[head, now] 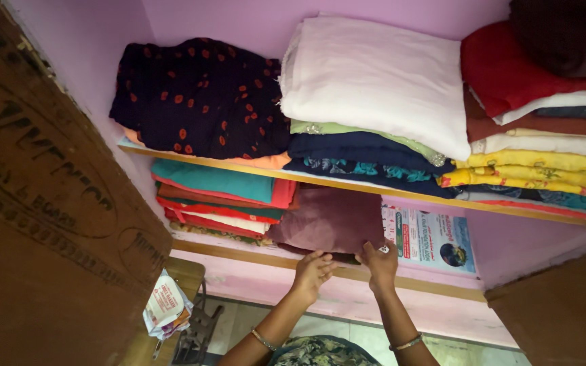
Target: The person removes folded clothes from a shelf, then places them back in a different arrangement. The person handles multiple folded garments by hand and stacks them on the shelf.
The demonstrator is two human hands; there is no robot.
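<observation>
A folded maroon cloth [330, 220] lies on the lower shelf [252, 256] of a pink cupboard. My left hand [312, 270] rests at its front edge with fingers curled on the fabric. My right hand [378, 261], wearing a ring, pinches the cloth's front right corner. Both wrists carry bangles. To the left of the maroon cloth sits a stack of folded teal, red and white garments [218, 200].
The upper shelf [347, 181] holds a dark dotted pile [201, 98], a white-topped pile [374, 81] and a red-and-yellow pile [537, 135]. A printed sheet [428, 238] lines the lower shelf's right part. Brown cupboard doors [42, 224] stand open at both sides. A packet [165, 305] lies on wooden furniture below left.
</observation>
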